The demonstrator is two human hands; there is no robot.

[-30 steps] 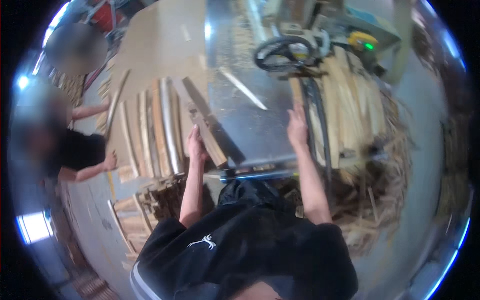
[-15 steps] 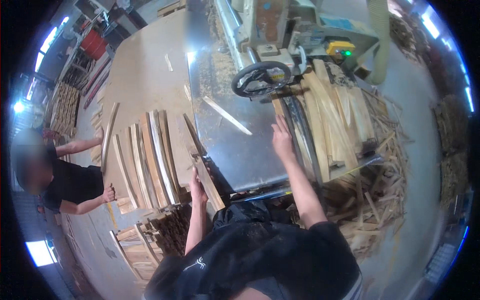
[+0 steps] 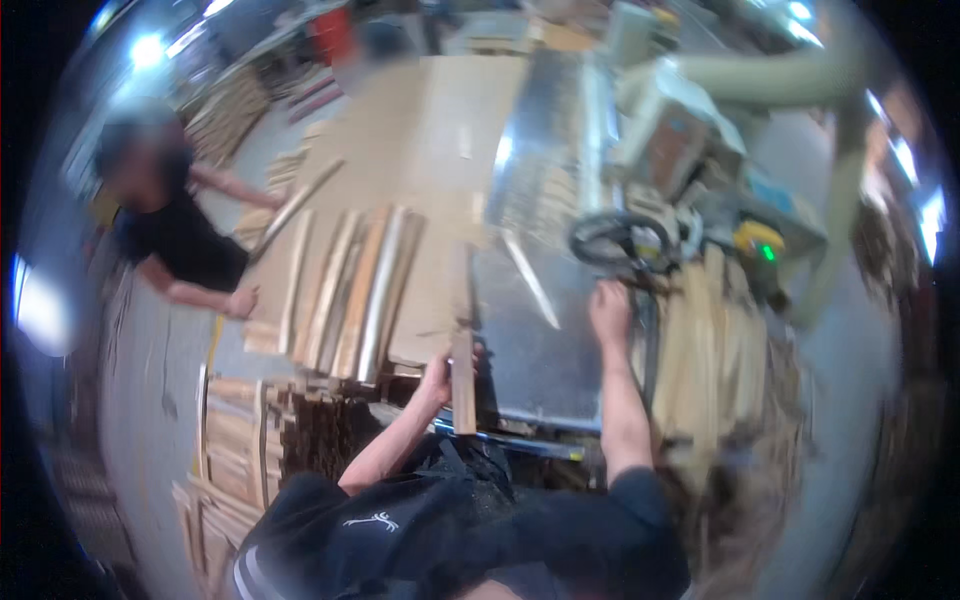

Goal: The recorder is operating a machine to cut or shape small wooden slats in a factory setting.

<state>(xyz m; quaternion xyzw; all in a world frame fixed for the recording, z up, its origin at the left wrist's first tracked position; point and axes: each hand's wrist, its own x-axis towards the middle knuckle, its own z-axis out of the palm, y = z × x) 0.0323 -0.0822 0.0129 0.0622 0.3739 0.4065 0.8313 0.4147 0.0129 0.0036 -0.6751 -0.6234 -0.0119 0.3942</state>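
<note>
My left hand (image 3: pixel 437 380) is closed around a long wooden strip (image 3: pixel 464 385), which points away from me over the left edge of the metal machine table (image 3: pixel 535 385). My right hand (image 3: pixel 610 312) is over the right side of that table, just below the black handwheel (image 3: pixel 620 240) and beside the dark guide rail (image 3: pixel 648 345). Blur smears its fingers, so their grip cannot be made out. A thin pale offcut (image 3: pixel 530 278) lies on the metal between my hands.
Several wooden strips (image 3: pixel 352 300) lie on the brown board (image 3: pixel 440 130) to the left. A co-worker (image 3: pixel 185 225) stands there, one hand at a strip (image 3: pixel 295 208). More pale strips (image 3: pixel 710 350) are piled right of the rail. Stacked wood (image 3: pixel 235 430) stands lower left.
The whole view has turned, moving the scene rightward in the picture, and is blurrier. My left hand still holds the strip, now more upright in view. The right hand stays near the handwheel.
</note>
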